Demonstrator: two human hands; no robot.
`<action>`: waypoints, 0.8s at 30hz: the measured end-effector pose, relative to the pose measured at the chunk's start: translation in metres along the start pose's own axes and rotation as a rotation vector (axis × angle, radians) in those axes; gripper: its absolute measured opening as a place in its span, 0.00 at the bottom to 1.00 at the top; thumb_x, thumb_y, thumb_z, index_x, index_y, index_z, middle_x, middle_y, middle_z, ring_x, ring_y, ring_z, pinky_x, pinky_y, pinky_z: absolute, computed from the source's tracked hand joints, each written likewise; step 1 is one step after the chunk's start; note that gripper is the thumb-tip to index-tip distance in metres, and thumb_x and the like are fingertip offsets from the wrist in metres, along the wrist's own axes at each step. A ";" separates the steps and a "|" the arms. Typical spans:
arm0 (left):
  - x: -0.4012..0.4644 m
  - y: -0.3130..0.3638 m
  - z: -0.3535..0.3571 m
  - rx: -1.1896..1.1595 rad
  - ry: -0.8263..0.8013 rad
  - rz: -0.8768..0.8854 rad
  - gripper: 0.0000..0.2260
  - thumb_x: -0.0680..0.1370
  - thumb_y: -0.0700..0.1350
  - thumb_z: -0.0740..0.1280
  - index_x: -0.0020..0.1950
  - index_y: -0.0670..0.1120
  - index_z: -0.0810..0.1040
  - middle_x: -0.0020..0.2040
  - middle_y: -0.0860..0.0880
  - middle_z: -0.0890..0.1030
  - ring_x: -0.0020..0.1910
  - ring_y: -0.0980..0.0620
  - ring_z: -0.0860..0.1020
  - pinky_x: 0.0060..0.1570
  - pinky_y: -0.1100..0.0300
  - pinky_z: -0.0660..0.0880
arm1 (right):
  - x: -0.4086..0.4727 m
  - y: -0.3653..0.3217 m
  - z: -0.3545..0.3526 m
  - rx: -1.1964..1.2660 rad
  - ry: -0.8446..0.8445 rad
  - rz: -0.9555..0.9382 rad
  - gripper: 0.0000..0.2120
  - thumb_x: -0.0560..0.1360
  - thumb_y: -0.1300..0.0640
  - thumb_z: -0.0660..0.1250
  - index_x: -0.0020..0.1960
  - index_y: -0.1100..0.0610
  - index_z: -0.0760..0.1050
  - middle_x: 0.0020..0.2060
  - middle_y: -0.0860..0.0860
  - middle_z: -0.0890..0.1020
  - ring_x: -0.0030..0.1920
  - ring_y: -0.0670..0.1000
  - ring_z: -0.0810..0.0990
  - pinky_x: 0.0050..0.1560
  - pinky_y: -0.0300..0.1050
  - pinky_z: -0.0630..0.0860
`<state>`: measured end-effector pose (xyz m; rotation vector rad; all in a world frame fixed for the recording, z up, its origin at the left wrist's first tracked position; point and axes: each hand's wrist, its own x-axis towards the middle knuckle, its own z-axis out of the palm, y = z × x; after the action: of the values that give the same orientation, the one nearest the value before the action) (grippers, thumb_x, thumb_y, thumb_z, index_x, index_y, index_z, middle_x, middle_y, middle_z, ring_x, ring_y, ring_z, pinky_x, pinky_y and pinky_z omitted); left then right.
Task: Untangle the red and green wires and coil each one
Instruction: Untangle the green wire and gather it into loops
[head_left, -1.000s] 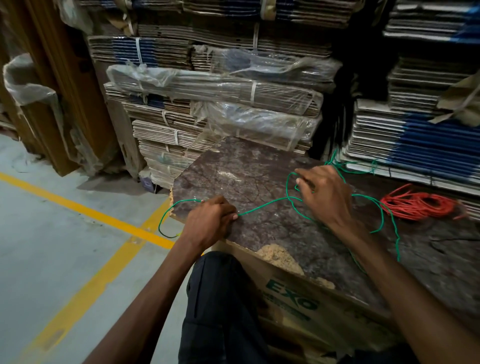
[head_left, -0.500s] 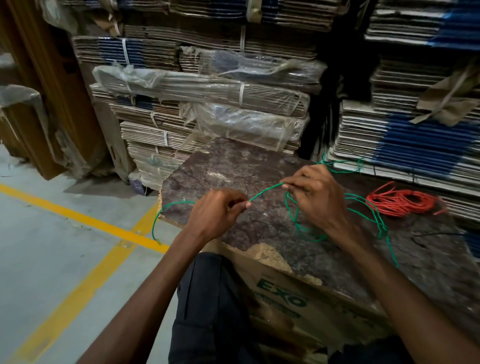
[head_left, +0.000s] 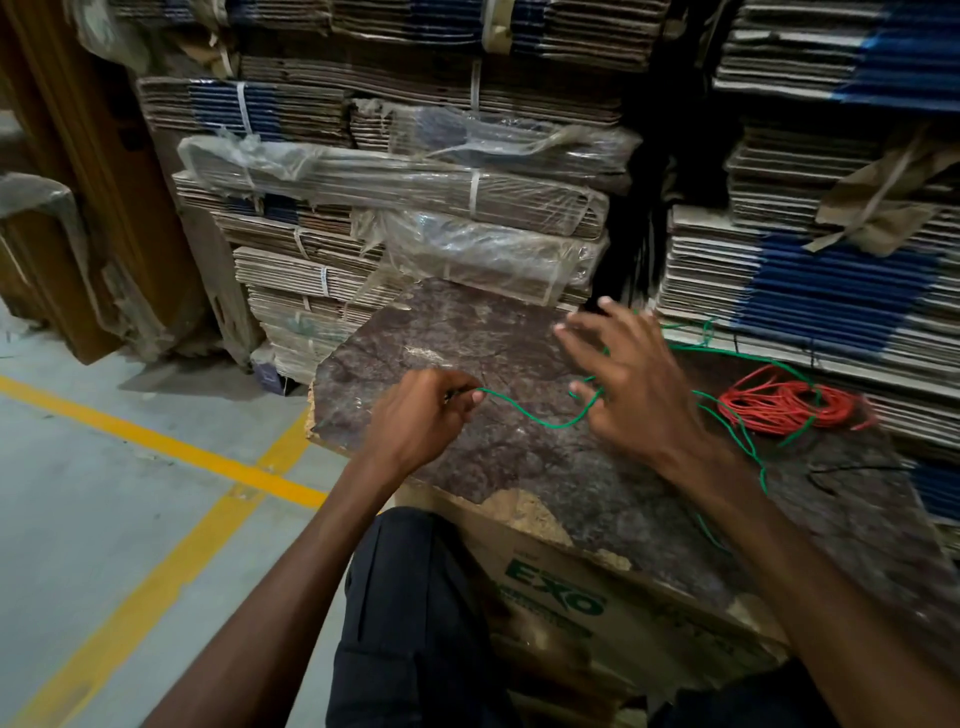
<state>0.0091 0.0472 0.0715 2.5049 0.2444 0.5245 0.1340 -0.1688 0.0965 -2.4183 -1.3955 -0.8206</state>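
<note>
A thin green wire (head_left: 540, 419) sags between my two hands over a dark marbled board (head_left: 467, 338). My left hand (head_left: 421, 415) pinches one end of it between thumb and fingers. My right hand (head_left: 631, 384) hovers with its fingers spread, and green loops pass under and around its fingers. More green wire trails off to the right, over and past a coiled red wire (head_left: 784, 405) that lies on the board by the cardboard stacks.
Bundled flat cardboard stacks (head_left: 415, 187) rise right behind the board, and more (head_left: 831, 291) at the right. The board rests on a carton marked EXO (head_left: 556, 597). To the left is a concrete floor with yellow lines (head_left: 156, 441).
My right hand has let go its pinch and spread its fingers, moving right and back. The left hand has pulled the wire's end in, so no green loop hangs off the board's left edge.
</note>
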 end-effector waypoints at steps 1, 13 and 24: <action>0.002 0.002 0.000 -0.035 -0.001 -0.008 0.12 0.77 0.55 0.62 0.46 0.50 0.82 0.35 0.52 0.83 0.32 0.55 0.80 0.37 0.51 0.78 | 0.000 -0.006 -0.003 -0.065 -0.070 -0.059 0.35 0.63 0.56 0.77 0.69 0.54 0.73 0.64 0.52 0.77 0.71 0.59 0.67 0.71 0.70 0.56; 0.006 0.035 0.003 -0.581 -0.106 -0.047 0.07 0.80 0.41 0.66 0.48 0.37 0.81 0.37 0.40 0.82 0.27 0.52 0.78 0.27 0.62 0.72 | -0.003 -0.025 -0.014 0.271 -0.319 0.092 0.26 0.75 0.45 0.69 0.71 0.48 0.70 0.62 0.50 0.81 0.66 0.49 0.74 0.71 0.49 0.62; -0.013 0.015 -0.005 -1.003 -0.365 -0.213 0.11 0.77 0.47 0.65 0.49 0.40 0.81 0.38 0.45 0.83 0.39 0.48 0.83 0.48 0.55 0.79 | 0.009 -0.011 -0.006 0.788 0.093 0.579 0.05 0.77 0.58 0.68 0.42 0.53 0.80 0.26 0.51 0.81 0.26 0.42 0.77 0.31 0.37 0.71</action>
<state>-0.0043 0.0334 0.0795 1.5248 0.0678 0.0440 0.1264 -0.1590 0.1058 -1.9337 -0.7001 -0.1715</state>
